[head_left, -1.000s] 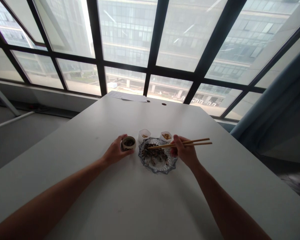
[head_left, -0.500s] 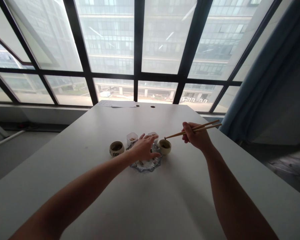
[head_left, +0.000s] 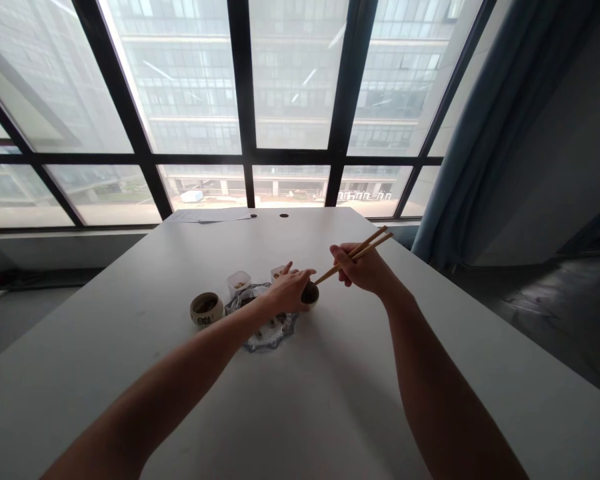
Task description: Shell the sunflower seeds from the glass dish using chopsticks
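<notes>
My left hand (head_left: 286, 292) is around the left side of a small round bowl (head_left: 311, 305), thumb low and fingers at the top. The bowl looks tipped a little to the right. In my right hand (head_left: 363, 267) are wooden chopsticks (head_left: 365, 245), their tips at the bowl's mouth. Whether the tips pinch anything is too small to tell. Beneath my left forearm lies a plate covered in clear plastic (head_left: 267, 344), with small dark pieces on it, partly hidden.
Left of the plate stands a second small bowl (head_left: 207, 309) with dark writing and dark contents. Two clear plastic cups (head_left: 239, 283) sit behind the plate, one partly behind my left hand. Papers (head_left: 205, 215) lie at the table's far edge, near the windows.
My left hand has closed around the right-hand bowl, which now looks tilted. The chopstick tips have come down from above the rim to its mouth. The whole view has shifted.
</notes>
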`<state>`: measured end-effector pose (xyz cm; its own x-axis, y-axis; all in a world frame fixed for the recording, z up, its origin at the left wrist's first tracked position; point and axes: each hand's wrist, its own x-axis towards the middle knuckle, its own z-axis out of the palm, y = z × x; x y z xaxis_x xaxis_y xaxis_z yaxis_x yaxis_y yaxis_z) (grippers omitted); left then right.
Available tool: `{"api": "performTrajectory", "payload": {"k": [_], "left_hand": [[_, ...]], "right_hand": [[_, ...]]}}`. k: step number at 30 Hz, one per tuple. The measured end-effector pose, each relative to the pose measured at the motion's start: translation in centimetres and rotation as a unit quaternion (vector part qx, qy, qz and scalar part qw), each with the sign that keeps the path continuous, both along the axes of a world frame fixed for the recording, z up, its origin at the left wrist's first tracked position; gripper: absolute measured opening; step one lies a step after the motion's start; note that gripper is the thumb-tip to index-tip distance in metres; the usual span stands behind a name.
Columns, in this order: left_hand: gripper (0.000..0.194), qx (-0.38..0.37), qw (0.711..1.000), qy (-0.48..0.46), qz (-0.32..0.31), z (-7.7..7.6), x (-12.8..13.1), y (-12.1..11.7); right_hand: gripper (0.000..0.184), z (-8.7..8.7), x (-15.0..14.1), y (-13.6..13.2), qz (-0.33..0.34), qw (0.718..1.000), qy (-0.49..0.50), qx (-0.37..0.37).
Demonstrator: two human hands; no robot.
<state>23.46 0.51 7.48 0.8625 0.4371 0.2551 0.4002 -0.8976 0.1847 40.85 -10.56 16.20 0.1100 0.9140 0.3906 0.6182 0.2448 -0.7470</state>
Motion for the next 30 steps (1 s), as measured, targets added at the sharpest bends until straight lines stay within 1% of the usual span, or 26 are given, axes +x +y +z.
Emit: {"api": "performTrajectory", "payload": {"k": [3,7,12,14,19,21,23,25,26,28,29,30], "left_hand": [[0.086,0.005,1.000,-0.008,0.000,0.1,0.0,-0.4],[0.088,-0.007,1.000,-0.005,0.006,0.2,0.0,-0.5],[0.087,-0.004,1.000,0.006,0.020,0.2,0.0,-0.5],[0.086,-0.007,1.000,0.011,0.026,0.2,0.1,-0.4],[0.084,-0.037,0.998,0.023,0.050,0.4,0.6,0.7],[0.084,-0.051,0.997,0.037,0.050,0.6,0.7,1.2],[0.084,-0.061,0.996,0.045,0.038,1.0,0.4,1.5],[0.079,-0.064,0.997,0.036,0.019,1.4,-0.7,1.6],[0.072,-0.063,0.998,0.021,0.012,1.6,-1.6,1.6],[0.052,-0.056,0.998,-0.026,0.014,1.9,-4.2,1.5],[0.041,-0.047,0.997,-0.054,0.025,2.1,-5.8,1.6],[0.035,-0.037,0.995,-0.080,0.043,2.2,-7.6,1.6]], "right_hand": [[0.049,-0.8,0.0,0.6,0.006,1.000,0.005,-0.009],[0.050,-2.0,0.3,1.5,0.004,0.999,-0.006,-0.049],[0.055,-2.4,0.6,1.9,0.003,0.999,-0.017,-0.045],[0.056,-2.3,0.5,1.9,-0.011,0.999,-0.012,-0.029],[0.057,-1.5,0.1,1.5,-0.100,0.992,-0.003,0.076],[0.058,-1.1,0.0,1.2,-0.114,0.989,-0.010,0.096],[0.058,-0.8,-0.2,0.9,-0.121,0.987,-0.004,0.105],[0.058,-0.5,-0.5,0.7,-0.120,0.986,0.018,0.115],[0.059,-0.5,-0.7,0.7,-0.115,0.986,0.033,0.121],[0.060,-0.7,-1.3,0.9,-0.086,0.986,0.064,0.123],[0.061,-1.0,-1.7,1.1,-0.064,0.988,0.078,0.115],[0.062,-1.4,-2.0,1.3,-0.037,0.991,0.087,0.097]]}}
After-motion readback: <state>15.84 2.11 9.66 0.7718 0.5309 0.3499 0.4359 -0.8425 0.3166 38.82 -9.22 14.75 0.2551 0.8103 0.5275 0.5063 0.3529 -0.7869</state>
